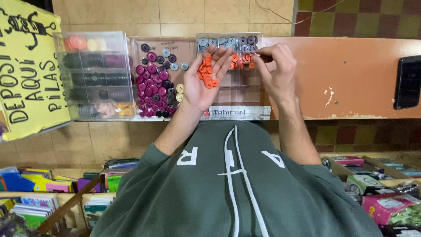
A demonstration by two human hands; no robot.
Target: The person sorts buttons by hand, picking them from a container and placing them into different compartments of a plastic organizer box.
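Note:
My left hand point(206, 79) is turned palm up over the counter with a small heap of orange buttons point(207, 73) lying in it. My right hand point(276, 70) is beside it, its fingertips pinched together at the orange buttons in a clear compartment box point(239, 94). That box also holds grey-blue buttons point(228, 42) in its far compartments. Left of my left hand lies an open tray of loose magenta, dark and cream buttons point(153, 85).
A clear stacked organiser point(94, 74) with dark and pale buttons stands at the left. A yellow hand-lettered sign point(26, 66) hangs further left. The orange counter point(351, 74) runs right to a black device point(408, 81). Books and packets fill shelves below.

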